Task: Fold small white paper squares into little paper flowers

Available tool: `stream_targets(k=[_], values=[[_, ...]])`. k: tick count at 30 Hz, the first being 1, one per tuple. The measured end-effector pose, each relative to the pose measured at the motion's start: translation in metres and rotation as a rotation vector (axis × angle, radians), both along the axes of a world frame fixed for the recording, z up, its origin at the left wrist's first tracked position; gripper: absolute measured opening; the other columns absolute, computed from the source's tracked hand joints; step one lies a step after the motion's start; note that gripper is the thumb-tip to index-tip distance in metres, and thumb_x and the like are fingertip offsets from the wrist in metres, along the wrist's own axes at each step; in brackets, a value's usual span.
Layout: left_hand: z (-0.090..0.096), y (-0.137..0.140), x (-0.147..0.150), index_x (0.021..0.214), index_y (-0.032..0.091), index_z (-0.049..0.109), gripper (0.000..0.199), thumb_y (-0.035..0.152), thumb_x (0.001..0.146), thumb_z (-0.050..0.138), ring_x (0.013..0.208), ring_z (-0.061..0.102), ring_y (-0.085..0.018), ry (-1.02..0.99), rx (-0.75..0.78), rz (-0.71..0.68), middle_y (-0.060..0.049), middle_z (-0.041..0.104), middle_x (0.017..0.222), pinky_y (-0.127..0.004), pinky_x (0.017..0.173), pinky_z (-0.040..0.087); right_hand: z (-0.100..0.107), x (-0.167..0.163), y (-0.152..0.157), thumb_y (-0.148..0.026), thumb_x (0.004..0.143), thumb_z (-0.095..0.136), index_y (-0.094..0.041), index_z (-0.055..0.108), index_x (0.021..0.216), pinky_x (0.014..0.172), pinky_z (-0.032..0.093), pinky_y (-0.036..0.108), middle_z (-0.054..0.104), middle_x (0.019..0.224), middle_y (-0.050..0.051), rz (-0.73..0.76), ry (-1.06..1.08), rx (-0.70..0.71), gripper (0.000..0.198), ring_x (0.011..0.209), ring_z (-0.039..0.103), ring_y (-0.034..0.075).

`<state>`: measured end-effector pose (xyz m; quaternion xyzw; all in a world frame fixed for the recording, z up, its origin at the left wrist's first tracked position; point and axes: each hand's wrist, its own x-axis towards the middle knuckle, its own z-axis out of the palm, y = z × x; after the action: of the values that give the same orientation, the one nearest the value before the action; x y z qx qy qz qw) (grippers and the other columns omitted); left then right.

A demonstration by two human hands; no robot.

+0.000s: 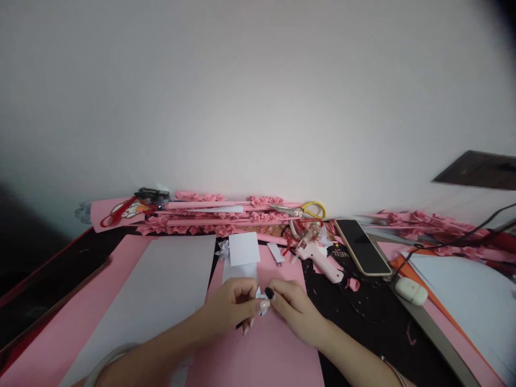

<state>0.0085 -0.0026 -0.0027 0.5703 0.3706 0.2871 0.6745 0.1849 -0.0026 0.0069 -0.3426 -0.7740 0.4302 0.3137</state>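
My left hand (pixel 230 306) and my right hand (pixel 296 310) meet above a pink paper sheet (pixel 258 355). Between their fingertips they pinch a small white piece of folded paper (pixel 262 296), mostly hidden by the fingers. Just beyond the hands lies a white paper square (pixel 244 249), partly over another white strip. A white paper flower (pixel 223 250) touches the square's left side. To its right rests a small white paper slip (pixel 276 252).
A pink glue gun (pixel 318 258), yellow-handled scissors (pixel 302 210) and a phone (pixel 363 247) lie beyond my right hand. Pink paper flower stems (pixel 209 220) line the wall. White paper (pixel 161 290) lies left; an earbud case (pixel 411 291) and cables are right.
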Motion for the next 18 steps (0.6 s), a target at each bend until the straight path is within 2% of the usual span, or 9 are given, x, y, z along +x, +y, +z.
stream_targets(k=[4, 12, 18], values=[[0.0036, -0.0023, 0.0006, 0.059, 0.018, 0.042, 0.025, 0.029, 0.076, 0.057, 0.04, 0.044, -0.007, 0.05, 0.034, 0.006, 0.007, 0.047, 0.044, -0.017, 0.042, 0.035, 0.0004, -0.0022, -0.0015, -0.039, 0.091, 0.035, -0.017, 0.044, 0.065, 0.042, 0.025, 0.019, 0.034, 0.053, -0.006, 0.005, 0.051, -0.092, 0.035, 0.044, 0.029, 0.008], [0.0055, -0.0024, 0.003, 0.063, 0.016, 0.048, 0.015, 0.02, 0.075, 0.055, 0.042, 0.049, -0.008, 0.082, 0.042, -0.009, 0.005, 0.051, 0.048, -0.019, 0.044, 0.039, 0.0009, -0.0028, -0.002, -0.035, 0.09, 0.04, -0.017, 0.045, 0.068, 0.049, 0.028, 0.02, 0.038, 0.059, -0.004, 0.016, 0.039, -0.038, 0.029, 0.053, 0.034, 0.009], [0.0028, -0.0016, 0.0015, 0.065, 0.015, 0.051, 0.016, 0.025, 0.075, 0.059, 0.043, 0.052, -0.009, 0.047, -0.003, -0.023, 0.004, 0.056, 0.049, -0.018, 0.044, 0.038, -0.0006, -0.0048, -0.0018, -0.038, 0.091, 0.037, -0.018, 0.041, 0.069, 0.045, 0.025, 0.019, 0.035, 0.056, -0.006, 0.037, 0.112, -0.159, 0.03, 0.047, 0.03, 0.008]])
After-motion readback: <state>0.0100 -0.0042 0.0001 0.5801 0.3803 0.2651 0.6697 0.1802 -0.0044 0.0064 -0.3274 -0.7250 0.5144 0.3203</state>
